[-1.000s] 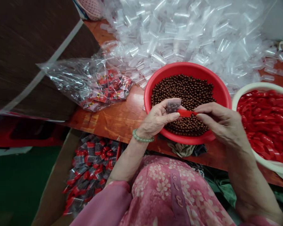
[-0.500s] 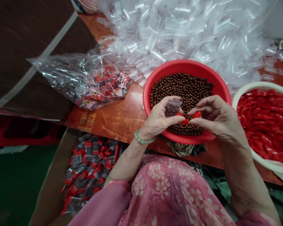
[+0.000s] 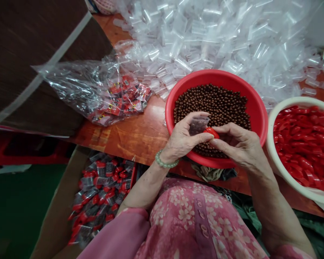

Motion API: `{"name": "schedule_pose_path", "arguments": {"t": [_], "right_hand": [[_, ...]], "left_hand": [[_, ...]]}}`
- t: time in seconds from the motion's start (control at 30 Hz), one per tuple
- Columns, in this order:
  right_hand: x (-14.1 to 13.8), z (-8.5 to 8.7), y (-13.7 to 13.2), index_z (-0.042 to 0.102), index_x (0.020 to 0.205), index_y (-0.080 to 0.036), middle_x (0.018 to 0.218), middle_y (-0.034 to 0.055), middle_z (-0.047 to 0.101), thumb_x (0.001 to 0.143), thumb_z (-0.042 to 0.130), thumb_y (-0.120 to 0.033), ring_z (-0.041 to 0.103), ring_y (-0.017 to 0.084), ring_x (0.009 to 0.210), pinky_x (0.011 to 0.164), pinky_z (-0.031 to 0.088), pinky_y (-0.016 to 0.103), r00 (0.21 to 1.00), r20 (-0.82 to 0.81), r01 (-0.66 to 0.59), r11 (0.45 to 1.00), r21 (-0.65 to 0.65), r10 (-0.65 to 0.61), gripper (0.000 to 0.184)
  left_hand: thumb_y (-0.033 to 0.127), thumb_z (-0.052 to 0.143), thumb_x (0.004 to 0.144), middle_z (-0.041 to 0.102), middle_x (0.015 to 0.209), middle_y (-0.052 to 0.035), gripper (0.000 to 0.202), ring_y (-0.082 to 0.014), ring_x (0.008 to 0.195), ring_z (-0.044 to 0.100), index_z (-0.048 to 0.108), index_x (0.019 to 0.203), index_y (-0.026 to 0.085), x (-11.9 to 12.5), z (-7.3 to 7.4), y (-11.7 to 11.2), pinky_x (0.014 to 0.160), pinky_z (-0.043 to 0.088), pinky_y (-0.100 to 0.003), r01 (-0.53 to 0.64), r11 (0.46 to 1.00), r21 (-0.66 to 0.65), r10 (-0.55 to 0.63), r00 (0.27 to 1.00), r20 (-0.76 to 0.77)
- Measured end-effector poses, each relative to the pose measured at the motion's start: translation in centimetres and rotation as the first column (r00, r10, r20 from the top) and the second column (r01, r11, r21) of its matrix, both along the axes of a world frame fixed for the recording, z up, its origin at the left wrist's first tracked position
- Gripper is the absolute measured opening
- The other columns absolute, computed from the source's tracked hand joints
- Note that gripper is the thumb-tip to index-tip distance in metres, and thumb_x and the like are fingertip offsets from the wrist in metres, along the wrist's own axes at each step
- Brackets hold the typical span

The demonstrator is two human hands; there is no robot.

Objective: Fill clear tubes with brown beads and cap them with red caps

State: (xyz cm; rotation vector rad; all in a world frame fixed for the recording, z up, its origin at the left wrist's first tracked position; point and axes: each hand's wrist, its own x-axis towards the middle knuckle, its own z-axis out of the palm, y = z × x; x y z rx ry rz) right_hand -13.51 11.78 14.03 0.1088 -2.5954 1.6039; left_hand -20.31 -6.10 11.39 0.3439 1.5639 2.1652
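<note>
Between the thumb and fingers of my left hand is a small clear plastic container with dark balls inside. A glossy red cap sits at the container's lower right end. My right hand pinches that cap from the right, and my left thumb touches it too. Both hands are over the near side of a red basin, which holds a heap of brown balls. Part of the heap is hidden behind my hands.
Clear empty containers pile up behind the basin. A cream basin of red caps stands right. On the left lies a plastic bag with red packets. Below, a cardboard box holds filled red-capped containers.
My right hand has moved left and slightly down, closer to my left hand. Two red parts that stood apart at the container's end now appear as one rounded cap.
</note>
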Motion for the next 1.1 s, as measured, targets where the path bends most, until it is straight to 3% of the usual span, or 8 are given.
{"name": "schedule_pose_path", "arguments": {"t": [0.1,0.2,0.3,0.4,0.6,0.87,1.0,1.1], "right_hand": [[-0.1,0.0,-0.4,0.077,0.104,-0.024,0.088,0.0001,0.075,0.092,0.074,-0.032,0.067,0.013,0.075,0.068,0.054,0.026,1.000,-0.030,-0.008,1.000,0.010,0.009,0.015],[-0.2,0.1,-0.5,0.077,0.099,-0.026,0.085,-0.0015,0.075,0.089,0.078,-0.028,0.067,0.012,0.071,0.064,0.053,0.025,0.997,-0.064,0.050,0.997,-0.065,-0.054,0.011],[-0.6,0.3,-0.3,0.077,0.095,-0.028,0.083,-0.0023,0.075,0.084,0.083,-0.029,0.070,0.013,0.071,0.065,0.057,0.026,0.975,-0.116,0.167,0.967,-0.192,-0.192,0.013],[-1.4,0.4,-0.4,0.076,0.097,-0.030,0.090,-0.0003,0.076,0.085,0.082,-0.036,0.074,0.017,0.080,0.074,0.062,0.032,0.952,-0.181,0.206,0.955,-0.215,-0.246,0.015],[-2.7,0.0,-1.3,0.074,0.101,-0.029,0.098,0.0015,0.077,0.091,0.076,-0.037,0.075,0.020,0.092,0.085,0.064,0.037,0.965,-0.231,0.109,0.991,-0.081,-0.125,0.014],[-2.4,-0.2,0.2,0.074,0.099,-0.029,0.095,0.0018,0.077,0.089,0.078,-0.037,0.074,0.020,0.087,0.079,0.065,0.037,0.967,-0.219,0.135,0.991,-0.009,-0.133,0.013],[-2.4,0.1,0.5,0.076,0.100,-0.029,0.095,0.0015,0.077,0.089,0.078,-0.038,0.074,0.019,0.086,0.077,0.064,0.034,0.972,-0.216,0.100,0.995,0.023,-0.093,0.013],[-2.5,0.7,0.4,0.078,0.110,-0.031,0.100,0.0020,0.079,0.092,0.075,-0.035,0.075,0.019,0.090,0.084,0.063,0.036,0.981,-0.193,0.032,0.999,0.042,-0.023,0.019]], "left_hand": [[0.032,0.089,0.075,0.068,0.095,-0.0001,0.047,-0.0135,0.092,0.064,0.070,0.117,0.021,-0.2,-0.2,0.0,0.093,0.052,-0.028,0.026,1.000,0.014,-0.026,1.000,-0.005],[0.037,0.087,0.078,0.070,0.101,-0.0021,0.044,-0.0141,0.097,0.066,0.070,0.116,0.021,-0.4,-0.5,0.0,0.096,0.052,-0.028,0.046,0.997,0.060,-0.046,0.999,0.006],[0.041,0.086,0.080,0.072,0.105,-0.0036,0.043,-0.0143,0.097,0.067,0.069,0.113,0.020,-0.4,-0.8,0.0,0.088,0.055,-0.026,0.108,0.988,0.114,-0.114,0.993,0.044],[0.040,0.082,0.083,0.072,0.099,-0.0030,0.036,-0.0129,0.090,0.066,0.069,0.109,0.019,-0.3,-0.9,0.1,0.081,0.054,-0.024,0.176,0.978,0.115,-0.182,0.982,0.040],[0.038,0.079,0.086,0.070,0.093,-0.0012,0.028,-0.0132,0.085,0.062,0.070,0.103,0.017,-0.4,-1.0,0.2,0.088,0.053,-0.029,0.221,0.971,0.097,-0.215,0.974,-0.072],[0.045,0.077,0.086,0.058,0.076,0.0021,0.035,-0.0098,0.065,0.048,0.067,0.106,0.019,-0.5,-0.6,0.1,0.063,0.044,-0.025,0.258,0.965,0.041,-0.257,0.966,-0.036],[0.041,0.074,0.088,0.056,0.073,0.0031,0.028,-0.0102,0.063,0.049,0.063,0.099,0.018,-0.7,-0.4,0.0,0.062,0.044,-0.025,0.306,0.952,0.014,-0.305,0.951,-0.051],[0.036,0.070,0.089,0.057,0.074,0.0028,0.020,-0.0109,0.066,0.052,0.062,0.093,0.018,-0.8,-0.3,-0.1,0.067,0.047,-0.026,0.353,0.936,-0.004,-0.352,0.934,-0.068]]}}
